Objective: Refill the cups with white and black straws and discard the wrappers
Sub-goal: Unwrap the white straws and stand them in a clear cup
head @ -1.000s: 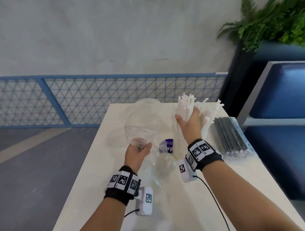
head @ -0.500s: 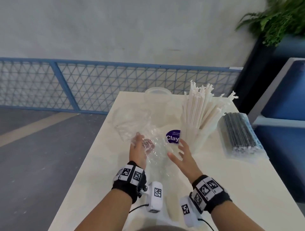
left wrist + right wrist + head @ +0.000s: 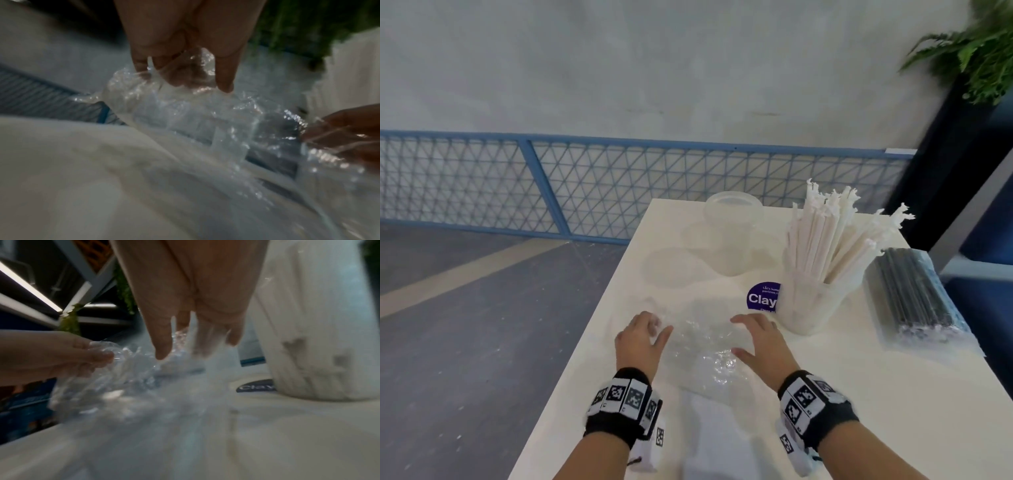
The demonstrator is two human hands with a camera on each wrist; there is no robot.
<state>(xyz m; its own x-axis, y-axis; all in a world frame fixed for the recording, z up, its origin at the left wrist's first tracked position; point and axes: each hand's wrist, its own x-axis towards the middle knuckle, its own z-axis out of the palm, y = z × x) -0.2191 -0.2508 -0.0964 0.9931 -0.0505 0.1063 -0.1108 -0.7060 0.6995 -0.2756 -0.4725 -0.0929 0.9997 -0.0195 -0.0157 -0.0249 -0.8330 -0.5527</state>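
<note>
A crumpled clear plastic wrapper (image 3: 705,353) lies on the white table (image 3: 859,394) between my hands. My left hand (image 3: 654,329) grips its left end with curled fingers (image 3: 224,81). My right hand (image 3: 743,334) rests on the wrapper's right side, its straight fingers (image 3: 162,347) touching the film. Just right of it, a translucent cup (image 3: 808,308) stands full of paper-wrapped white straws (image 3: 825,233). An empty translucent cup (image 3: 732,236) stands behind. A sealed pack of black straws (image 3: 914,298) lies flat at the far right.
A round purple sticker (image 3: 762,298) sits on the table beside the full cup. The table's left edge drops to a grey floor (image 3: 465,325). A blue mesh railing (image 3: 585,185) runs behind, and a plant (image 3: 983,51) with blue seating stands at the right.
My right hand left the white straws in the cup and came down onto the wrapper. My left hand lowered the wrapper from mid-air to the table.
</note>
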